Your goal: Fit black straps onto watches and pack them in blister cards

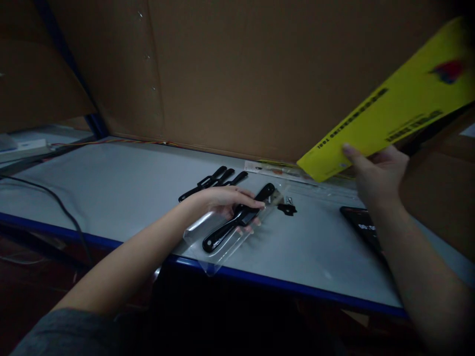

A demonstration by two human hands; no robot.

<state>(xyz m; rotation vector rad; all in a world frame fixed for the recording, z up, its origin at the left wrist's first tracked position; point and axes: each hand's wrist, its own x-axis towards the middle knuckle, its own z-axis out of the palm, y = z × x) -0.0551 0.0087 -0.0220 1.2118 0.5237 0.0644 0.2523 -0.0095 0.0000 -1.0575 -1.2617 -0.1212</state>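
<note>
Yellow printed card (386, 118), nearest camera, pinched in right hand's (382, 173) grip, raised above surface (315, 252). Left hand's (228, 198) grip clamps black spokeshave (220, 237) and clear plastic tray (212, 267) over front edge; similar black tools (215, 179) lie beyond.

The yellow card (386, 116) bore blurred black capitals along one edge that read "WOODWORKING TOOL", and a second, larger line along the other edge, too smeared to read with certainty; a red-and-blue logo (448, 71) stood near its wide end. On the dark screen (358, 217), light digits began "00:", the rest unclear, and the print on the small white label (251, 166) was too small to make out.
</note>
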